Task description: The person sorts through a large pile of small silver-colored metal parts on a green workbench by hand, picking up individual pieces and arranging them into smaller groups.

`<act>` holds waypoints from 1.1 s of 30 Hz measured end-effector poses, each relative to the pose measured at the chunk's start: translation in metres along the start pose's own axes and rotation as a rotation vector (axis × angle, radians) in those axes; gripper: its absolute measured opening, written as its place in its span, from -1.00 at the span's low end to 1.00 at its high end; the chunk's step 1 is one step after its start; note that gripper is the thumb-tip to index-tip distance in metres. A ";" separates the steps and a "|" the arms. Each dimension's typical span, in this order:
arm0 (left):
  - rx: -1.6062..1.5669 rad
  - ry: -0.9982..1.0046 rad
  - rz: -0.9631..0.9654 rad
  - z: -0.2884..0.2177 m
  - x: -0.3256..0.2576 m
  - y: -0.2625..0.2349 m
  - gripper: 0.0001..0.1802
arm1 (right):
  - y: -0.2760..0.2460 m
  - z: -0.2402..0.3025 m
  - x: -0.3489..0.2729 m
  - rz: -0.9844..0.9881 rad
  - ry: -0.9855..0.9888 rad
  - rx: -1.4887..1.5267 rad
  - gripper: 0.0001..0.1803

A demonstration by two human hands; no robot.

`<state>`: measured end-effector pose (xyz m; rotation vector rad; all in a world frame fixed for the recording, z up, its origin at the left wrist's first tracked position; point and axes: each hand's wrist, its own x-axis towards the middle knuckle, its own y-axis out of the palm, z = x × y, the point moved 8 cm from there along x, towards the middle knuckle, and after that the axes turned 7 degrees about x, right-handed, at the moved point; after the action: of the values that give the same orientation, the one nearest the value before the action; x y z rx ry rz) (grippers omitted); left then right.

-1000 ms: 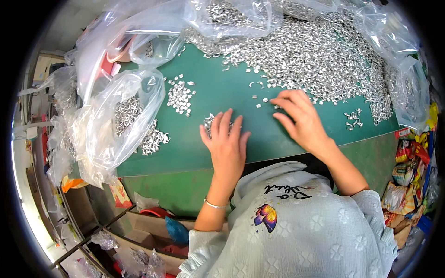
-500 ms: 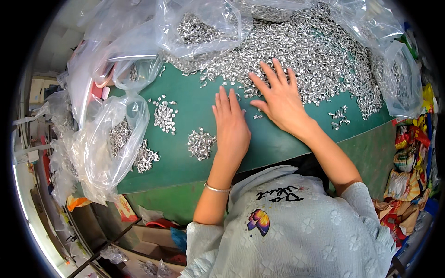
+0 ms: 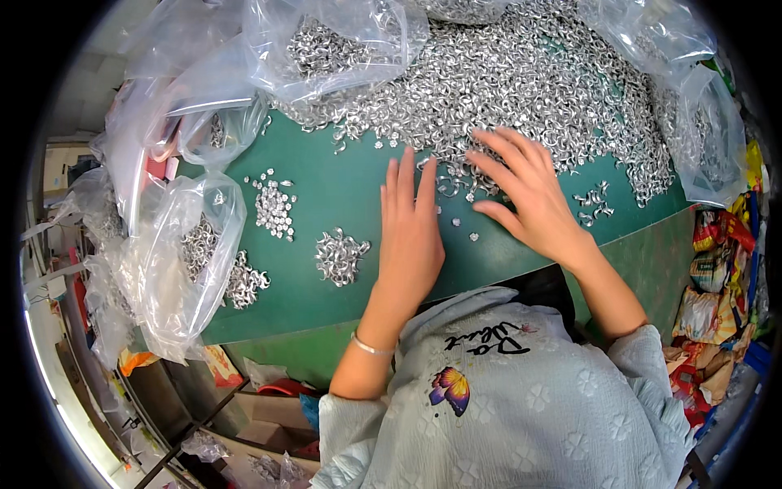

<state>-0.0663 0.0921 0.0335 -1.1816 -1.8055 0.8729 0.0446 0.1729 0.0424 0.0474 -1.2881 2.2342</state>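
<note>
A large heap of small silver hook-shaped metal pieces [image 3: 521,90] covers the back of the green tabletop [image 3: 318,179]. At the heap's near edge, my right hand [image 3: 533,200] lies with fingers spread, the fingertips over the pieces. My left hand [image 3: 409,236] rests flat on the green surface, fingers stretched out, its index finger beside a few pieces pulled from the heap. Between the hands sit a few tiny silver bead-like pieces [image 3: 456,222]. Left of my left hand are a small pile of hook-shaped pieces [image 3: 340,257] and a cluster of flower-like beads [image 3: 274,210].
Clear plastic bags holding metal pieces stand at the left [image 3: 183,261], the back [image 3: 342,49] and the right [image 3: 710,134]. Another small group of pieces [image 3: 595,202] lies right of my right hand. Colourful packages [image 3: 709,318] are stacked beyond the table's right end.
My right hand has drawn back from the heap and shifted right. The left index finger has spread away from the others. Several pieces have come loose between the hands.
</note>
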 end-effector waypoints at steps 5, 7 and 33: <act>-0.108 0.034 0.104 0.008 0.004 0.012 -0.47 | 0.026 0.008 0.001 0.153 -0.030 -0.149 -0.33; -0.124 0.032 0.128 0.012 -0.009 0.009 -0.49 | 0.027 0.012 -0.009 0.236 -0.067 -0.038 -0.45; -0.156 -0.111 -0.213 0.026 -0.005 -0.032 -0.66 | -0.006 0.015 -0.013 -0.102 0.015 0.030 -0.71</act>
<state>-0.1011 0.0740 0.0484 -1.0280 -2.0778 0.6968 0.0544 0.1571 0.0513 0.1055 -1.2171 2.1634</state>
